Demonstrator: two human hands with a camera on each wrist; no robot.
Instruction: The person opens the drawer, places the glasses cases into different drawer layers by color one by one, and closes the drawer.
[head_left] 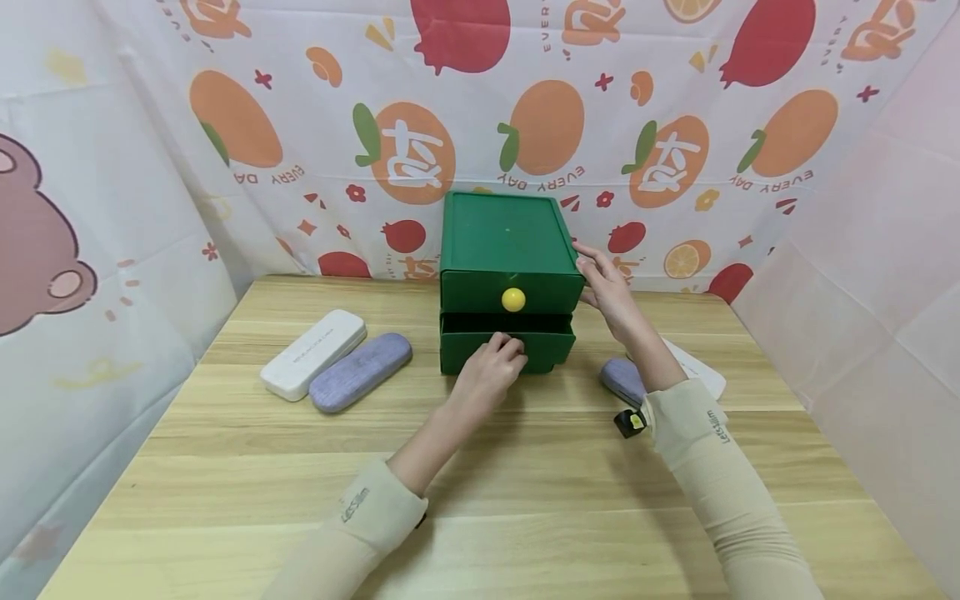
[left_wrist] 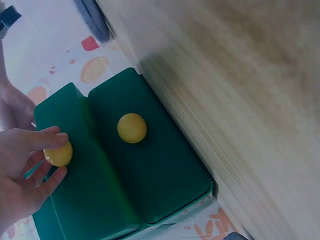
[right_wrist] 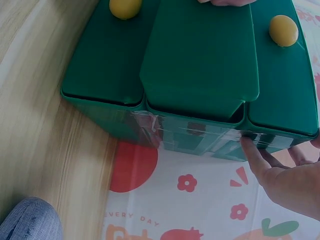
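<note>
A green drawer cabinet (head_left: 510, 233) stands at the back of the table, with round yellow knobs on its drawers. My left hand (head_left: 487, 371) pinches the yellow knob (left_wrist: 60, 156) of the middle drawer (head_left: 468, 348), which juts out partway and shows a dark gap above its front edge. Above it, the top drawer with its knob (head_left: 513, 300) is closed. Low down, the bottom drawer (left_wrist: 150, 175) sits closed too. Against the cabinet's right side, near the top, my right hand (head_left: 609, 292) rests its fingertips, fingers spread.
On the left lie a white oblong case (head_left: 315, 354) and a purple oblong case (head_left: 362, 372). Another purple case (head_left: 624, 381) and a white case (head_left: 697, 371) lie to the right, partly behind my right forearm. Fruit-patterned cloth (head_left: 300, 217) hangs behind the cabinet.
</note>
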